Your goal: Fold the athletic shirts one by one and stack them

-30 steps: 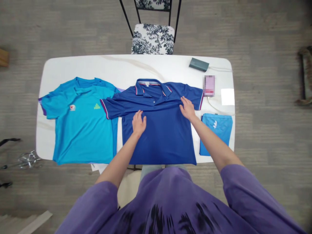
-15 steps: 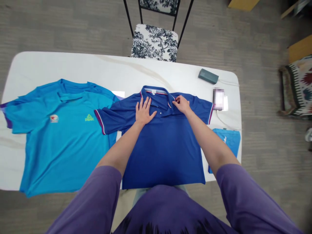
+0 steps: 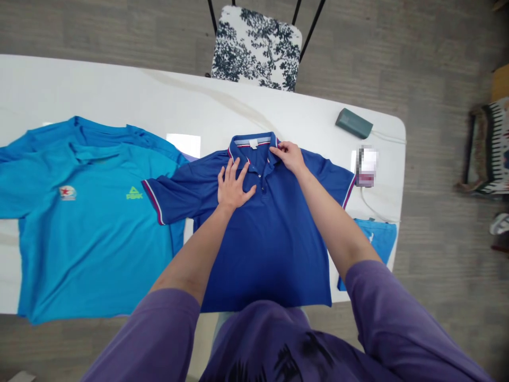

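Note:
A dark blue polo shirt (image 3: 270, 244) lies face up on the white table (image 3: 119, 90) in front of me. My left hand (image 3: 234, 184) rests flat with fingers spread on its chest, just left of the button placket. My right hand (image 3: 289, 156) pinches the right flap of the striped collar (image 3: 251, 144). A light blue T-shirt (image 3: 87, 212) with a green logo lies spread to the left, partly under the polo's sleeve.
A folded light blue garment (image 3: 379, 239) sits at the table's right edge. A dark green case (image 3: 353, 123) and a phone (image 3: 366, 166) with a white cable lie at the back right. A floral-cushioned chair (image 3: 256, 48) stands behind the table.
Both hands moved from the polo's chest up to its collar; the right hand now pinches the collar flap. My head moved closer and the view shifted left.

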Demonstrator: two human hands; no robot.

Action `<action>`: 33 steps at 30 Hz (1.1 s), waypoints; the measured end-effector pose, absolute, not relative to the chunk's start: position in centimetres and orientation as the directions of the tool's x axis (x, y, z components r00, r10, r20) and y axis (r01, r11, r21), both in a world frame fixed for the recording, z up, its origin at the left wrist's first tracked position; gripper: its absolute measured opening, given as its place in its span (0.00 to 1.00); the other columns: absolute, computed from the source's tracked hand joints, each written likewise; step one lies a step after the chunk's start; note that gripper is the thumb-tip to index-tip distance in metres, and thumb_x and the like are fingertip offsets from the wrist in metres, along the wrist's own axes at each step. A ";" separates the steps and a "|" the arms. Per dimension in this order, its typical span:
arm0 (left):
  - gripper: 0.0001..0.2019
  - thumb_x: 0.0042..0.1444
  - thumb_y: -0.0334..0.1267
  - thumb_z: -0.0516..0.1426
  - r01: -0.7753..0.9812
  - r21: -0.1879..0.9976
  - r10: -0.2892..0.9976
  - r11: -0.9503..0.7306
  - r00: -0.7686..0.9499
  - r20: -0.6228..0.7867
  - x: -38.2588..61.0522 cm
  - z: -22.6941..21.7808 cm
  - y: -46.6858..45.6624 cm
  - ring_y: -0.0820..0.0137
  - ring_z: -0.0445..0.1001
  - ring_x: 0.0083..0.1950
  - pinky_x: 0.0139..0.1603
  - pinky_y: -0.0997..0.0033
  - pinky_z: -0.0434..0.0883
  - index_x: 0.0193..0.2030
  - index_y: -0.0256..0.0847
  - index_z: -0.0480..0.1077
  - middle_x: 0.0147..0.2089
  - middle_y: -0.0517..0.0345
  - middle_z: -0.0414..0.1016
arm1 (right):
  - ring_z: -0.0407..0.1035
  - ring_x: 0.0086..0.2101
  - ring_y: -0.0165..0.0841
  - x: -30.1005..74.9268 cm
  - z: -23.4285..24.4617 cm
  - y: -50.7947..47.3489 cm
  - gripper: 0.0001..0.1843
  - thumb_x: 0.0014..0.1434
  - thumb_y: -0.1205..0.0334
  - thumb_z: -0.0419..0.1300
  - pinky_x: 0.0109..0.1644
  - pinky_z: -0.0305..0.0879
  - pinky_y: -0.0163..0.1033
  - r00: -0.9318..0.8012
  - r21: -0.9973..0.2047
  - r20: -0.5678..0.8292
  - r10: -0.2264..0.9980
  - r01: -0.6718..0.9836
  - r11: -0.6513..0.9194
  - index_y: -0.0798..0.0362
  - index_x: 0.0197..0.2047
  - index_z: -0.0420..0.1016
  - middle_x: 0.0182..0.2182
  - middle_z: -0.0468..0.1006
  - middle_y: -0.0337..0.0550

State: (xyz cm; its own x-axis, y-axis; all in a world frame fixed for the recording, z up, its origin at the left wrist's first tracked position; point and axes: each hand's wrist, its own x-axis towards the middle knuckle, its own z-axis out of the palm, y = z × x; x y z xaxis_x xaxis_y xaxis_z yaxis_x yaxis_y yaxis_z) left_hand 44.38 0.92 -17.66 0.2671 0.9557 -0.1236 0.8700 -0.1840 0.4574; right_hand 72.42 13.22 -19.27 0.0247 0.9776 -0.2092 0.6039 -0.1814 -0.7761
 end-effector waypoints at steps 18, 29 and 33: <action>0.47 0.73 0.60 0.59 0.892 0.416 0.944 -0.174 0.272 -0.187 44.8 -17.4 1.8 0.50 0.31 0.94 0.91 0.37 0.36 0.92 0.49 0.50 0.93 0.54 0.39 | 0.74 0.62 0.52 73.8 -19.3 11.7 0.36 0.84 0.38 0.41 0.73 0.70 0.64 -0.103 -0.566 0.071 0.992 0.815 0.125 0.46 0.77 0.76 0.64 0.82 0.55; 0.47 0.73 0.60 0.59 0.900 0.392 0.944 -0.189 0.277 -0.180 44.8 -17.7 1.9 0.51 0.34 0.94 0.91 0.38 0.36 0.92 0.49 0.50 0.94 0.53 0.39 | 0.59 0.74 0.55 72.6 -18.2 11.7 0.36 0.85 0.37 0.39 0.78 0.58 0.69 -0.150 -0.345 -0.082 0.985 0.932 0.113 0.38 0.84 0.69 0.86 0.57 0.44; 0.48 0.72 0.62 0.59 0.892 0.415 0.937 -0.179 0.283 -0.204 44.9 -17.4 2.2 0.49 0.31 0.94 0.91 0.35 0.34 0.92 0.51 0.50 0.94 0.54 0.38 | 0.48 0.81 0.60 72.2 -17.6 12.0 0.43 0.82 0.29 0.40 0.79 0.53 0.76 -0.232 -0.293 -0.127 0.964 0.937 0.187 0.39 0.89 0.55 0.89 0.49 0.45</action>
